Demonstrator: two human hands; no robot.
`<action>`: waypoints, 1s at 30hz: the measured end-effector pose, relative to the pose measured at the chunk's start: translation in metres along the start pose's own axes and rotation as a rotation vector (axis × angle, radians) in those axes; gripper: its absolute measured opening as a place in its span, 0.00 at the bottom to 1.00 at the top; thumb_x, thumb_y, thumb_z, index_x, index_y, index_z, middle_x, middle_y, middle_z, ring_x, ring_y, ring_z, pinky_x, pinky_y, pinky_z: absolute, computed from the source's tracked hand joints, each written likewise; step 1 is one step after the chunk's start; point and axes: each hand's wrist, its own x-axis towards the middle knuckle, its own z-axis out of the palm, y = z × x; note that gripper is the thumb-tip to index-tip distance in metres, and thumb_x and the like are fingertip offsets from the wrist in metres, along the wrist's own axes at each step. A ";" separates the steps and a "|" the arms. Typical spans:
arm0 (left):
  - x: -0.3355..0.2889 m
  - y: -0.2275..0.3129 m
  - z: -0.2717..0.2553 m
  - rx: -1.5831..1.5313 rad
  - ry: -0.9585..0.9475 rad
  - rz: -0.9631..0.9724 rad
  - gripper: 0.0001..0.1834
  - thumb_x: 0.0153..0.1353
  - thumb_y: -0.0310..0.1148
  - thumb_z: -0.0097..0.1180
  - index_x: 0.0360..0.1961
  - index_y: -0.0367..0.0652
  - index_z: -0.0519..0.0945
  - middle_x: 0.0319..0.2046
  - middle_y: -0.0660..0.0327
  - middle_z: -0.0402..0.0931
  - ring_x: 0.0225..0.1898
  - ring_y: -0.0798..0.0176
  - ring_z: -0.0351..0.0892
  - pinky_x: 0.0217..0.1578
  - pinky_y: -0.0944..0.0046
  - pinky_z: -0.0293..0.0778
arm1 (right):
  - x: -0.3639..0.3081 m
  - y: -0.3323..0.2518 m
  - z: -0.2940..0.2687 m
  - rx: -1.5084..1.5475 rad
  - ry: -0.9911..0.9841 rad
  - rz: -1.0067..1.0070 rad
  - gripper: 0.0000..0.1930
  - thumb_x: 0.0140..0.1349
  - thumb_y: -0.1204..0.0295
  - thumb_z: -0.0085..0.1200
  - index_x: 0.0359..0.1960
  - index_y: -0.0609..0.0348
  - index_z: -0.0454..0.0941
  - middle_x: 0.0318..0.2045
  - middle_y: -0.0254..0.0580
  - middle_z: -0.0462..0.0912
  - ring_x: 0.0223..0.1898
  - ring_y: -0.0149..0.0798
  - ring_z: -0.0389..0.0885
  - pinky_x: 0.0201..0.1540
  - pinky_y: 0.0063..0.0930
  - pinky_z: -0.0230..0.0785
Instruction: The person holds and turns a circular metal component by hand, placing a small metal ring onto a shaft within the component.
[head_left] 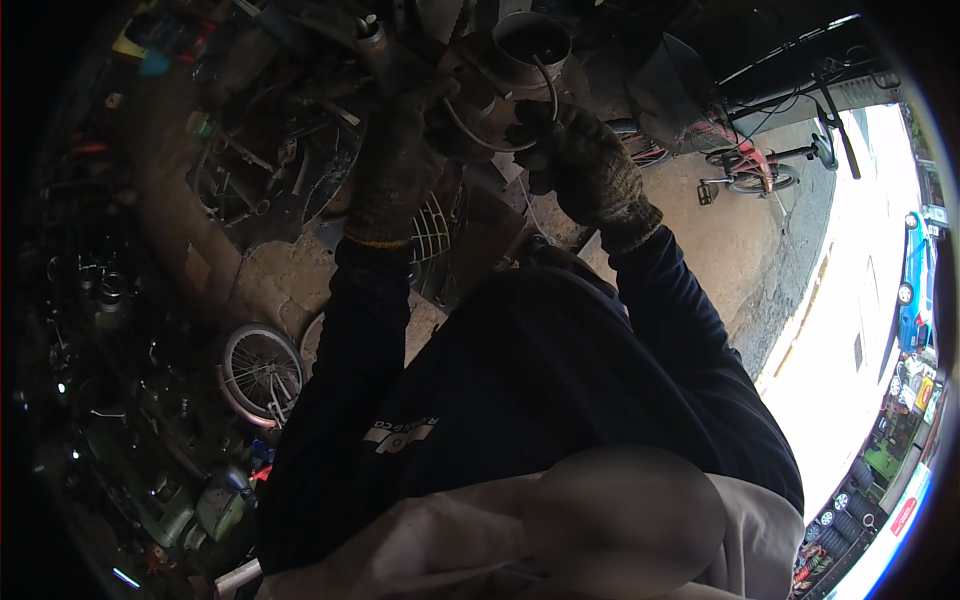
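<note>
Both my hands wear dark, worn knit gloves and are raised at the top of the head view. My right hand [592, 175] is closed around a bent metal rod [488, 145], curved like an open ring. My left hand [393, 170] is closed at the rod's left side; its fingertips are dark and partly hidden. The rod's curve hangs between the two hands, and its right end rises past my right fingers. Just beyond it stands a round, open metal cylinder [515, 68]. A metal pipe [371, 38] sticks up beyond my left hand.
Below my left hand is a wire grille [432, 230]. Scrap metal parts [255, 180] lie to the left, with a bicycle wheel [262, 372] on the floor nearer me. A red bicycle [745, 155] is at the right, by the bright opening. Dark machinery fills the far left.
</note>
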 end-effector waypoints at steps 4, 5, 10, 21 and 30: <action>-0.007 -0.009 0.002 -0.045 -0.006 -0.064 0.22 0.72 0.38 0.60 0.57 0.31 0.76 0.46 0.54 0.81 0.50 0.57 0.84 0.51 0.56 0.83 | 0.006 -0.005 -0.004 0.926 -0.079 0.511 0.34 0.59 0.77 0.64 0.69 0.56 0.69 0.56 0.49 0.81 0.50 0.50 0.84 0.49 0.39 0.81; -0.008 -0.008 0.006 0.013 0.002 -0.058 0.21 0.71 0.38 0.61 0.56 0.32 0.77 0.45 0.55 0.82 0.48 0.58 0.85 0.50 0.58 0.83 | 0.006 -0.007 -0.006 1.392 -0.097 0.763 0.33 0.61 0.75 0.64 0.69 0.56 0.69 0.55 0.49 0.82 0.48 0.51 0.85 0.47 0.40 0.82; -0.001 0.015 0.029 -0.363 0.083 -0.312 0.19 0.68 0.36 0.64 0.53 0.34 0.78 0.41 0.56 0.82 0.42 0.61 0.87 0.43 0.62 0.84 | 0.001 -0.006 0.009 0.208 -0.021 0.197 0.26 0.70 0.62 0.59 0.65 0.61 0.72 0.44 0.47 0.86 0.42 0.45 0.88 0.40 0.38 0.82; -0.022 -0.065 0.007 1.085 -0.058 0.275 0.14 0.69 0.39 0.62 0.49 0.41 0.79 0.47 0.61 0.79 0.48 0.61 0.82 0.48 0.59 0.79 | -0.017 0.039 0.071 1.059 -0.388 0.553 0.14 0.73 0.64 0.53 0.52 0.59 0.79 0.34 0.39 0.85 0.30 0.35 0.84 0.33 0.30 0.77; -0.012 -0.111 0.017 0.457 -0.069 -0.346 0.10 0.62 0.31 0.63 0.43 0.42 0.80 0.48 0.59 0.79 0.53 0.54 0.77 0.52 0.56 0.76 | 0.025 0.048 0.065 0.351 -0.683 0.221 0.16 0.67 0.64 0.57 0.52 0.56 0.80 0.40 0.47 0.86 0.43 0.45 0.88 0.45 0.40 0.79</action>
